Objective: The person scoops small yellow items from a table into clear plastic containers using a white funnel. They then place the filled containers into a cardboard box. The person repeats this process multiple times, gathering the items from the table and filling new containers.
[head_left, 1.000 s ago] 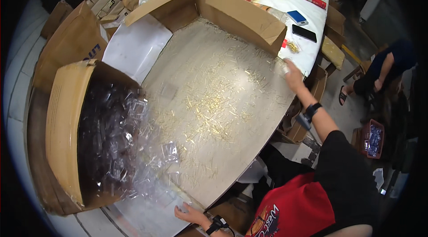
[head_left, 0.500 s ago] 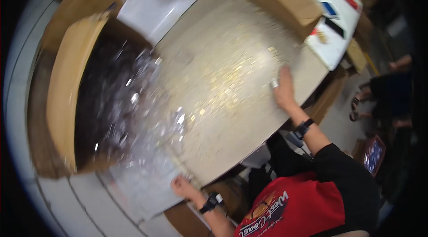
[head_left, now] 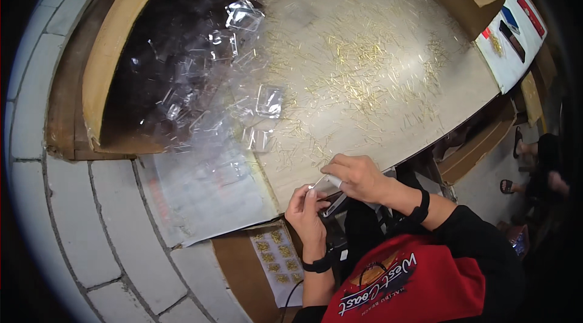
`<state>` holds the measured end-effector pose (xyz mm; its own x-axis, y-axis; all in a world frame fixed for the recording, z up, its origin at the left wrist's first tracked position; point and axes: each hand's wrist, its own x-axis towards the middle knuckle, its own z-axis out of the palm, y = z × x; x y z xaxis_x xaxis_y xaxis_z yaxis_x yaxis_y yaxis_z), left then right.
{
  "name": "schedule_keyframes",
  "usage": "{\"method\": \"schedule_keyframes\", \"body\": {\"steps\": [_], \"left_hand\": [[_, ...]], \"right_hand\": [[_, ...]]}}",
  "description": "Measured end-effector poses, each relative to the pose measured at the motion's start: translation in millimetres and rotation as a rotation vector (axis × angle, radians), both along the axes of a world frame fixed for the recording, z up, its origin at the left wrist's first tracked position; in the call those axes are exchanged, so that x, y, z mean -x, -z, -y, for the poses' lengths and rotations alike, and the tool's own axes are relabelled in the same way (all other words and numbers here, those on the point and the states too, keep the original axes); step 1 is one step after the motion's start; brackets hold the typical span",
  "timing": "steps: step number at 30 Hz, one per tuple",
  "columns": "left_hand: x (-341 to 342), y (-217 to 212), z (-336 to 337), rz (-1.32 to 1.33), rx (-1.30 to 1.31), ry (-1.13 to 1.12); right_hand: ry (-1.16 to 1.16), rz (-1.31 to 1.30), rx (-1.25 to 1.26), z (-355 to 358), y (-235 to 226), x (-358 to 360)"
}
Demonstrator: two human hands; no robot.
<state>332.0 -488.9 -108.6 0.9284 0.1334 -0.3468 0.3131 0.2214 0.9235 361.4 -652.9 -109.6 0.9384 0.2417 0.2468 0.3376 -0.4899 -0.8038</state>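
Pin-strewn worktop (head_left: 388, 49) beside pale tiled floor (head_left: 73, 232)

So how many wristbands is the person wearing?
2: one black wristband on the left wrist, by the table's near edge, and one black wristband on the right wrist, just behind the hand.

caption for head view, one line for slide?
Both hands, left hand and right hand, hold a small clear bag beside scattered gold pins.

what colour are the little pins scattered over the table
Gold, shiny pins on the pale table; the head view shows them.
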Motion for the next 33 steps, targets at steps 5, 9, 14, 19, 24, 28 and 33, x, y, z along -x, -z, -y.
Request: {"method": "schedule_keyframes", "body": {"steps": [5,9,14,19,24,28,33], "left_hand": [[33.0,19.1,17.6,-0.007,0.231,0.117],[63.5,43.2,23.0,0.074,0.187,0.160],[115.6,77.9,9.8,0.098,0.245,0.158],[165.6,157.5,-18.7,-0.192,0.267,0.211],[157.4,226.2,14.4,-0.175,0.247,0.330],[137.1,222.2,48.3,-0.267,0.354,0.349],[129.5,195.5,54.1,-0.294,0.380,0.400]], "right_hand": [[0.179,0.121,-0.008,1.7,22.0,41.2],[0.069,0.064,0.043,15.9,42.7,77.1],[0.340,0.440,0.144,90.8,55.3,104.4],[0.765,0.237,0.447,224.3,79.8,83.1],[0.597,0.058,0.604,177.1,76.0,23.2],[0.312,0.069,0.727,92.3,80.8,4.5],[0.255,-0.062,0.144,70.3,67.9,30.4]]}}
